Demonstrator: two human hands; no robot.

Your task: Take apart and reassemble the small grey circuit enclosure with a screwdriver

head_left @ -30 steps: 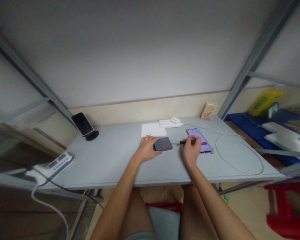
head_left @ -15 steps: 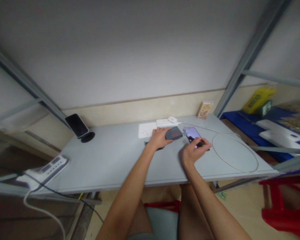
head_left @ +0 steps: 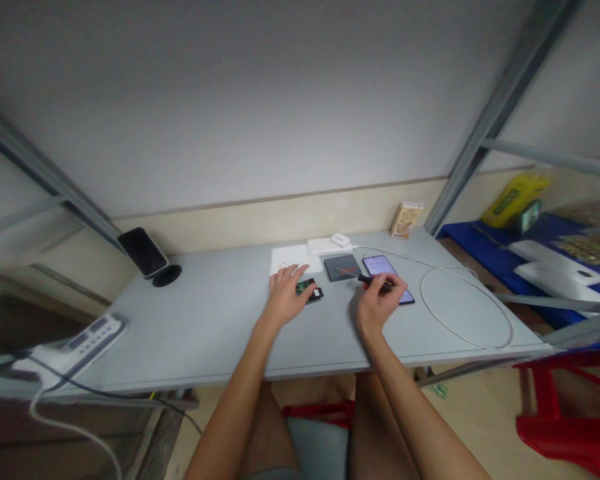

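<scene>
Leaning in, what can you make out under the left hand [head_left: 285,297]?

Only part of a circuit board [head_left: 317,293], green and black, lying on the desk [head_left: 200,320]. The palm and fingers hide its left end. The fingers are spread over it, but I can't tell whether they grip it.

And the right hand [head_left: 379,307]?

Closed around a black-handled screwdriver [head_left: 366,279], well apart from the left. The fist hides the back of the handle and covers part of the lit phone [head_left: 375,263]. The thin shaft crosses over the grey cover [head_left: 336,272]; it's too fine to say whether the tip touches. The red stool [head_left: 560,433] is cut off by the right edge.

What differs from half a second ago?

Then the left hand was on the grey cover, which stood further right, near the phone. Now the cover lies on the desk by itself, just beside the white sheet [head_left: 280,259], more of the board shows, and the screwdriver points left instead of lying over the phone
</scene>
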